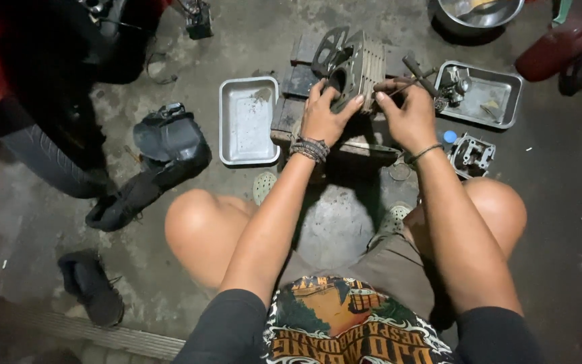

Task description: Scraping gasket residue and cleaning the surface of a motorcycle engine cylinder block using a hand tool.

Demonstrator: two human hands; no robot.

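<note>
I note a finned metal engine cylinder (pixel 355 71), grey and ribbed along its side, standing on a block of dark, worn wood (pixel 301 101) on the stained concrete floor (pixel 554 168). The cylinder's round bore faces the camera.

The left hand (pixel 322 114) is closed on the cylinder's near edge: fingers curl over the rim beside the bore, thumb at the lower side. A braided band sits on that wrist. The right hand (pixel 409 114) is pinched shut on a thin metal tool (pixel 405 85); I cannot tell its exact kind. Its tip lies against the cylinder's right side, so the cylinder sits between the two hands, touching the left and just beside the right.

Left of the block lies a shallow rectangular metal tray (pixel 247 121), dull and scuffed. To the right, a second tray (pixel 500 101) holds small metal parts. A cast metal engine part (pixel 471 155) rests on the floor just below it. A round steel bowl (pixel 479 13) stands at the top edge. Black plastic covers (pixel 163 145) lie on the left.
</note>
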